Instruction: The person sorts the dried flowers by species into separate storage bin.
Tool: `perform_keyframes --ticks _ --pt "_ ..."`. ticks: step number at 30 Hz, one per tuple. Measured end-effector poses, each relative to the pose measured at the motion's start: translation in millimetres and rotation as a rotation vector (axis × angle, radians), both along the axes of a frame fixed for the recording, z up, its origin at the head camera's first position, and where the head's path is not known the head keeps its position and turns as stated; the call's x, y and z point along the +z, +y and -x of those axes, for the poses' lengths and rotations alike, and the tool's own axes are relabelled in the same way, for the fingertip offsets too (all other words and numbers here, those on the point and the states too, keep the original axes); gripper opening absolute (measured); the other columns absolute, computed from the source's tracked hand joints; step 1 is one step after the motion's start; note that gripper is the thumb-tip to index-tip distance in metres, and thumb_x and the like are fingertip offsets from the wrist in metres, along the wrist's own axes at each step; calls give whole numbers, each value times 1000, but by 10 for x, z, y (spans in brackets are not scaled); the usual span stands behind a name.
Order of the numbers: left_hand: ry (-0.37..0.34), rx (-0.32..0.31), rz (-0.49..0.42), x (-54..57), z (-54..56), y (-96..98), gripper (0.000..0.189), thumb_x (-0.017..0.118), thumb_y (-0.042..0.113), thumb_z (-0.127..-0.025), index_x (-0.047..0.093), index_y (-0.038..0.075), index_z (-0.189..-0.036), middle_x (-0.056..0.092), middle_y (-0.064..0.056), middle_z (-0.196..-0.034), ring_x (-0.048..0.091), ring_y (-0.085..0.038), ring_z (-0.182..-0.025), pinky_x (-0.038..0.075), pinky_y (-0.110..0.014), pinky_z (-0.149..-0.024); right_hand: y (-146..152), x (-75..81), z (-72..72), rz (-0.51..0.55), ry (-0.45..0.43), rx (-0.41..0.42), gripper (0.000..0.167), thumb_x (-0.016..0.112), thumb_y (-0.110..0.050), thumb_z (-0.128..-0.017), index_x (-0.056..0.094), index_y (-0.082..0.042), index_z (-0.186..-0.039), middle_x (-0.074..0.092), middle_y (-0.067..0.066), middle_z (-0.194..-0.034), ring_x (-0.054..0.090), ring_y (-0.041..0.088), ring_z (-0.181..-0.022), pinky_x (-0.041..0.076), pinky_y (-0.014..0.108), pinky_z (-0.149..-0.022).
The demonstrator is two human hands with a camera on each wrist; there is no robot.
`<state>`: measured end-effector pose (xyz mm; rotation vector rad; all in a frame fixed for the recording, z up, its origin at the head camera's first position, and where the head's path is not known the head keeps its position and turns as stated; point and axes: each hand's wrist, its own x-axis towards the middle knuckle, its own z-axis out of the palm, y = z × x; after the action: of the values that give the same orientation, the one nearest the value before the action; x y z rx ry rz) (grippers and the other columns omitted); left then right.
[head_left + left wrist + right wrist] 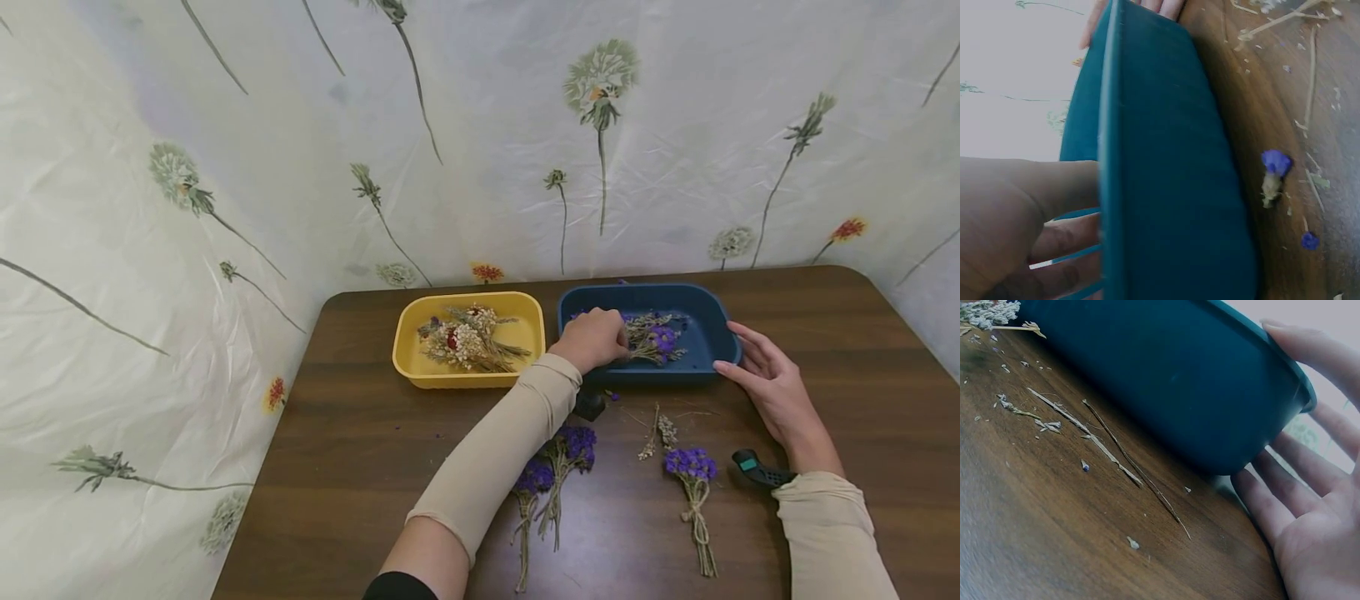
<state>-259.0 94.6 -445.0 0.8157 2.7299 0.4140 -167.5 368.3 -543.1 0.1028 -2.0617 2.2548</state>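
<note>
My left hand (pixel 592 340) reaches over the near rim into the blue tray (pixel 723 333), its fingers bent down beside a dried bouquet with purple flowers (pixel 660 337). In the left wrist view the tray's wall hides the fingertips, so I cannot tell whether they pinch the stems. My right hand (pixel 772 387) is at the tray's right end, thumb near the front corner and the other fingers along the side. From the right wrist view, the fingers (pixel 1316 465) look extended and spread around the tray's corner.
A yellow tray (pixel 401 350) holding dried bouquets stands left of the blue one. In front lie a twine-tied purple bouquet (pixel 693 479), two more purple bunches (pixel 573 450) by the left forearm, and loose sprigs (pixel 652 437). Stem scraps (pixel 1094 440) and petals litter the wooden table (pixel 337 475).
</note>
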Motion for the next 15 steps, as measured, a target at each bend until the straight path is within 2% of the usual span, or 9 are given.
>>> perform_keyframes --ticks 2,3,7,9,10,15 --pt "1 0 -17 35 -18 -5 26 71 29 -99 79 21 -75 60 10 -61 52 -6 -56 39 -20 -53 -3 0 2 8 2 4 69 59 5 -101 35 -14 -162 26 1 -172 51 -6 -130 50 6 -95" --pt "1 -1 -27 57 -34 -2 27 71 30 -100 79 21 -76 61 9 -60 51 -6 -55 37 -20 -53 -3 -1 4 6 1 4 69 59 5 -101 35 -13 -162 26 2 -172 52 -7 -128 50 6 -95" --pt "16 -29 -74 186 -158 34 23 66 32 -102 81 23 -86 67 12 -69 53 -4 -57 39 -19 -53 3 9 14 16 0 1 69 59 6 -100 35 -12 -162 25 3 -172 52 -6 -129 50 6 -95" --pt "44 -65 -95 262 -267 65 18 66 36 -102 82 27 -98 73 14 -80 60 -2 -64 44 -18 -57 8 9 18 30 11 8 69 59 6 -100 35 -12 -162 26 2 -171 52 -6 -129 50 6 -95" --pt "54 -85 -106 295 -329 80 18 66 37 -102 81 28 -99 71 16 -80 60 -2 -64 45 -18 -57 7 10 17 34 13 8 68 59 7 -100 35 -12 -162 28 1 -170 52 -6 -129 51 7 -94" --pt "103 -165 -121 348 -685 155 25 64 43 -102 76 31 -84 64 17 -69 56 1 -58 42 -16 -52 6 -11 12 39 28 16 68 58 7 -100 36 -13 -162 36 0 -165 54 -5 -128 52 8 -93"
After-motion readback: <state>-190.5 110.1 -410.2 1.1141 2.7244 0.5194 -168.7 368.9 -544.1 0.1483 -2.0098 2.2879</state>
